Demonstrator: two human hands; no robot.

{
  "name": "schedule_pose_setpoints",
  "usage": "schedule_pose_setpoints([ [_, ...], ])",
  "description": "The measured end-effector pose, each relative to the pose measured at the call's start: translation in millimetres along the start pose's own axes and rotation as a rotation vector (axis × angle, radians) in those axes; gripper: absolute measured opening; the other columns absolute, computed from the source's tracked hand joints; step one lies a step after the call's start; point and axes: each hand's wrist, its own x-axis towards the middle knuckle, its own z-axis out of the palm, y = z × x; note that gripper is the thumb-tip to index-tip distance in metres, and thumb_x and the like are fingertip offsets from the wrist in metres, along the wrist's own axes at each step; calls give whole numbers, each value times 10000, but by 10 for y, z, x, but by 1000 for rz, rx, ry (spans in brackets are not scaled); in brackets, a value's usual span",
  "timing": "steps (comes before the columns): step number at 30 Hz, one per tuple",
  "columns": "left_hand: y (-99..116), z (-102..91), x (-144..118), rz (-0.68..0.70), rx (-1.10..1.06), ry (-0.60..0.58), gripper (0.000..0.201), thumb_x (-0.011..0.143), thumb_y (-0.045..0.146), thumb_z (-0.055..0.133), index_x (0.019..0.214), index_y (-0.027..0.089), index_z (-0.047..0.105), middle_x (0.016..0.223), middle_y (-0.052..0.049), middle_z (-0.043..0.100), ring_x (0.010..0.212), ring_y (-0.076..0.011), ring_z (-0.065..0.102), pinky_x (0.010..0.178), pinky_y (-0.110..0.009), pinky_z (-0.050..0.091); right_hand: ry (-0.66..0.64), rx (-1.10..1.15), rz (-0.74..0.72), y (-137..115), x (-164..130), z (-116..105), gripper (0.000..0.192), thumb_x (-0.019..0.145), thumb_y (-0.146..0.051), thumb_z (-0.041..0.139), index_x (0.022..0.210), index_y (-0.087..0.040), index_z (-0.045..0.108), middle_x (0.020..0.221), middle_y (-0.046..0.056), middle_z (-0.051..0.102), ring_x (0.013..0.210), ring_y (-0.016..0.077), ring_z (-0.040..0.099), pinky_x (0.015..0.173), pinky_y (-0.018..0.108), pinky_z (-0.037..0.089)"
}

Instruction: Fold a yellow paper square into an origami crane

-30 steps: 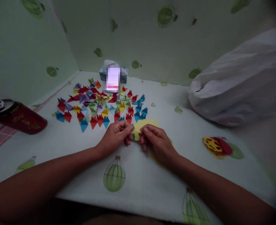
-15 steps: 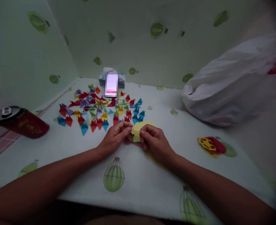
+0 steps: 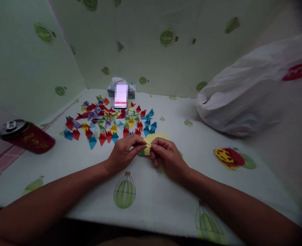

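Pale green walls (image 3: 140, 58), dotted with printed hot-air balloons (image 3: 167, 37), meet in a corner behind the worktop (image 3: 151, 201) in the head view, my only feed. I see the same balloon print on the worktop's whitish covering, a pink tile-like band (image 3: 5, 159) along its left side, and darkness below its front edge. Light is dim. Left of centre, many coloured folded paper shapes (image 3: 102, 137) spread before a lit, blurred-out phone (image 3: 121, 95) and a tissue box (image 3: 132, 92). On the left I have a red can (image 3: 30, 138); on the right, a white plastic bag (image 3: 243, 99) and red and yellow cutouts (image 3: 224, 155). At mid-worktop, the left hand (image 3: 125, 150) and right hand (image 3: 167, 153) pinch a small yellow paper piece (image 3: 148, 144) between them, just above yellow sheets (image 3: 161, 136).
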Motion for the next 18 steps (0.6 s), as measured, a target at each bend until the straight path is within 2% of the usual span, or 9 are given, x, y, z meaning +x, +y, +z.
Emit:
schedule_pose_setpoints([
  [5, -12, -1, 3, 1, -23, -32, 62, 890, 228, 651, 864, 183, 685, 844, -44, 718, 776, -142, 657, 729, -258, 530, -5, 2, -55, -9, -1, 14, 187, 863, -336, 668, 900, -204, 541, 619, -59, 590, 470, 85, 523, 494, 217, 413],
  [12, -50, 16, -18, -45, -24, -69, 127, 892, 233, 648, 1008, 181, 642, 923, -49, 707, 778, -131, 669, 728, -248, 551, 1, -24, -60, -29, -6, 31, 169, 854, -289, 675, 910, -211, 535, 609, -73, 580, 456, 77, 518, 502, 223, 426],
  [18, -54, -18, 9, 154, 106, -59, 46, 909, 211, 641, 919, 170, 662, 887, -61, 704, 829, -149, 674, 756, -267, 549, -4, -16, -56, -38, -6, 29, 155, 856, -272, 675, 902, -199, 547, 621, -63, 589, 463, 73, 524, 498, 218, 424],
])
